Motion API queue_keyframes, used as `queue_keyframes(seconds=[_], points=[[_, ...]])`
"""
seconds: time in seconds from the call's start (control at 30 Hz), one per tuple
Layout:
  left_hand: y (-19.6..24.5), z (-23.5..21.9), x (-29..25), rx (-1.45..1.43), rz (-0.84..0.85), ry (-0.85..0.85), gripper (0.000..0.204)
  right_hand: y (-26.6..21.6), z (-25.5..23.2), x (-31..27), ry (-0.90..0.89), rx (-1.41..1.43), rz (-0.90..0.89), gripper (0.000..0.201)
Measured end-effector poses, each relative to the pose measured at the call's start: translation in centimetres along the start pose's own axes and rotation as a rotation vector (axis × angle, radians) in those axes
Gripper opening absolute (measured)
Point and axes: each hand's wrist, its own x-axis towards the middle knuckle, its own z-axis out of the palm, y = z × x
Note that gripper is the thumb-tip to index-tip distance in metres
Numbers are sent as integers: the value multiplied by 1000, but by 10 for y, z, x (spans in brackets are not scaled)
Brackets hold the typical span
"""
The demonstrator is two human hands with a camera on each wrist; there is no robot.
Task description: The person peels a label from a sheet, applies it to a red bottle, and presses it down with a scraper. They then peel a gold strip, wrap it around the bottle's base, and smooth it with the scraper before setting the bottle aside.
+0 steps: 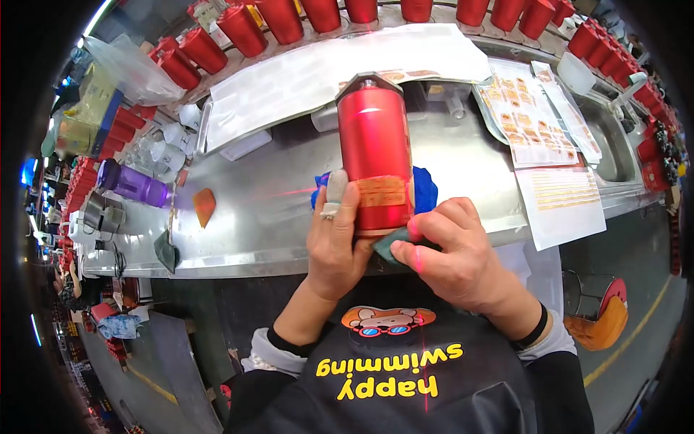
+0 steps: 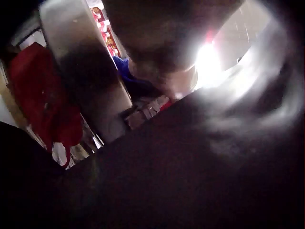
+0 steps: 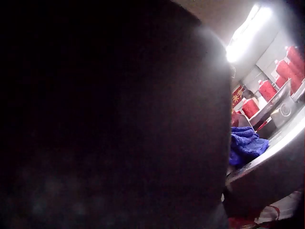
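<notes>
A tall red metal bottle [image 1: 374, 152] with a worn label low on its side lies lengthwise over the steel counter [image 1: 275, 210], bottom end toward me. My left hand [image 1: 334, 242] grips its lower left side, thumb along the label, one finger wrapped in white tape. My right hand [image 1: 452, 249] pinches a dark green scouring pad [image 1: 390, 249] against the bottle's bottom edge. A blue cloth [image 1: 423, 189] lies on the counter under the bottle, also seen as blue cloth [image 3: 245, 143]. Both wrist views are mostly dark and blurred.
Rows of red bottles [image 1: 282, 18] line the counter's far edge, more red bottles [image 1: 611, 43] at right. White sheets [image 1: 318, 72] and printed label sheets [image 1: 531, 112] cover the back. A purple bottle [image 1: 134, 184] and an orange scrap [image 1: 204, 206] lie at left; a sink [image 1: 611, 141] at right.
</notes>
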Motion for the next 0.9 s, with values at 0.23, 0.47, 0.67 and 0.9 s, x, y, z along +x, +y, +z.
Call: queue_keyframes(seconds=[0.23, 0.47, 0.67, 0.9], points=[[15, -11, 20, 171, 30, -134, 78, 0, 1, -2, -4, 38, 15, 19], [2, -8, 1, -220, -209, -85, 78, 4, 1, -5, 33, 61, 31, 19], [3, -4, 14, -34, -44, -105, 81, 5, 2, -6, 18, 88, 45, 20], [10, -11, 20, 103, 4, -63, 91, 6, 3, -8, 27, 127, 58, 18]])
